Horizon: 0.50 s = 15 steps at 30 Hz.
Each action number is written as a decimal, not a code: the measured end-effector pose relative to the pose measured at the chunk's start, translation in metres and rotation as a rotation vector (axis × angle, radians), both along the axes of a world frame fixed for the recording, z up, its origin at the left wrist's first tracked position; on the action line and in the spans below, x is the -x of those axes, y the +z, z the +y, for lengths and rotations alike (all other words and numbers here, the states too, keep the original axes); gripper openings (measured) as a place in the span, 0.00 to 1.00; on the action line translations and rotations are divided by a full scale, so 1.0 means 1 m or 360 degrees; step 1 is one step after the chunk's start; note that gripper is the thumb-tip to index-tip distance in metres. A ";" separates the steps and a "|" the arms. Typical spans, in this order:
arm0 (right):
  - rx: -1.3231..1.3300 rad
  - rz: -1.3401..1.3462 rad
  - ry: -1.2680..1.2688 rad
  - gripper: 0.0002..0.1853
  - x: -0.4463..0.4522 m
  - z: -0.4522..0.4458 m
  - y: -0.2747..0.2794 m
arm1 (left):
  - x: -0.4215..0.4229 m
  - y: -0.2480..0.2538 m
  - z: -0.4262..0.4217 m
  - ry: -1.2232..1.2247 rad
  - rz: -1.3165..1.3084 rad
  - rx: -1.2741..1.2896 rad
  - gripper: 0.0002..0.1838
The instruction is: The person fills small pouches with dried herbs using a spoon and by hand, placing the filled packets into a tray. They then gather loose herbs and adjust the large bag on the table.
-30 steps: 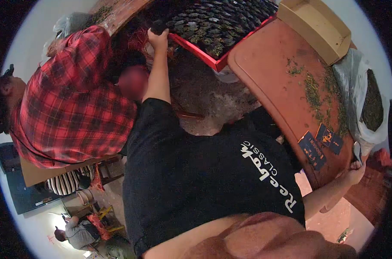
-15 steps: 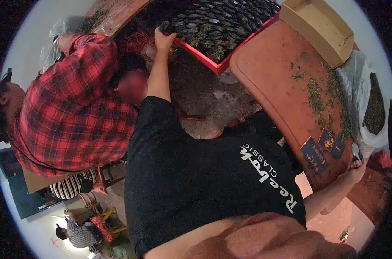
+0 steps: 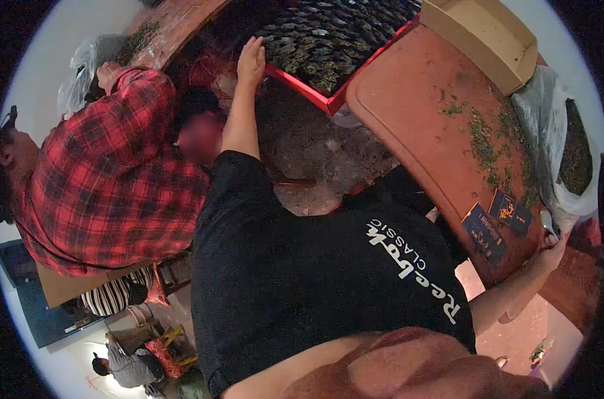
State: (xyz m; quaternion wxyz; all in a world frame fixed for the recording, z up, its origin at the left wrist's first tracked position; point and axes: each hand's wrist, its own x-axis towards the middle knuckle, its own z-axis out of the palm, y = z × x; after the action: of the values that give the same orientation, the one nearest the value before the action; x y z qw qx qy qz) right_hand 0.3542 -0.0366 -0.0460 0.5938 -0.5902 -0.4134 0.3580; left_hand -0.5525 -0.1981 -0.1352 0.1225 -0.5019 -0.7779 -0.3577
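My left hand [image 3: 251,61] is held at the near left corner of a red-edged box [image 3: 301,88], its fingers stretched out and nothing visible in them. Tightly packed rows of small dark packets [image 3: 328,40] fill the box, with green leafy bits showing at their tops. Over the right side of the table, my right hand [image 3: 552,247] is closed on a metal spoon [image 3: 548,223]. Beyond it stands a white plastic bag [image 3: 584,203] of dried green herb [image 3: 574,149]. Beside that hand lie two dark packets with orange print [image 3: 485,233] [image 3: 511,211].
Green scraps [image 3: 486,146] are scattered over the reddish-brown table [image 3: 408,100]. A cardboard box [image 3: 481,40] stands at its far end. On my left sits a person in a red checked shirt [image 3: 109,173], with a hand near another plastic bag [image 3: 86,70]. Another person [image 3: 129,366] is farther back.
A dark object was at my left fingertips; now it no longer shows there and the fingers are stretched out. My right hand still holds the spoon in about the same place.
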 end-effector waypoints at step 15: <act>-0.0259 -0.0106 0.0106 0.19 0.000 0.002 -0.020 | -0.192 0.087 0.046 -0.0238 0.0174 -0.0458 0.21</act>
State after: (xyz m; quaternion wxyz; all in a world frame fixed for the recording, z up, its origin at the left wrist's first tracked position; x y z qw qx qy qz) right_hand 0.3545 -0.0343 -0.0664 0.6135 -0.5375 -0.4799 0.3230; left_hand -0.3604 -0.1523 -0.0484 0.2082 -0.5543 -0.6713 -0.4458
